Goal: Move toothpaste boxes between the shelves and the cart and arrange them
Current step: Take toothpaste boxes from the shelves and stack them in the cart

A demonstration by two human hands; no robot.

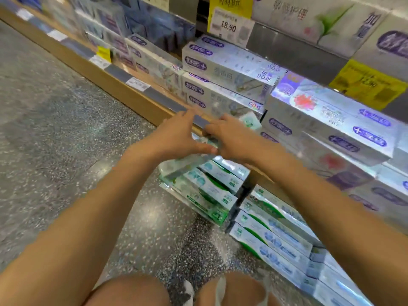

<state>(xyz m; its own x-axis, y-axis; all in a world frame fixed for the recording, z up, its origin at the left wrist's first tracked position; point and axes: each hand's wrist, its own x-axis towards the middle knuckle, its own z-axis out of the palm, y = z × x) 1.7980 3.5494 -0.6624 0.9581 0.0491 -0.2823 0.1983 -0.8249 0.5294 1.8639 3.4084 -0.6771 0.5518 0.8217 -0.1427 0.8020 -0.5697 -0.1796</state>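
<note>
Speckled floor [55,120] left of the shelf edge [136,100] lies open — free passage. Right side blocked: purple-label boxes [223,69] packed on the shelf, green-label boxes [271,237] stacked below.

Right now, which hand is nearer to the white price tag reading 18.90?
Right. The right hand lies almost straight below the 18.90 price tag; the left hand sits below it too, but further off to the left. Both grip a toothpaste box.
</note>
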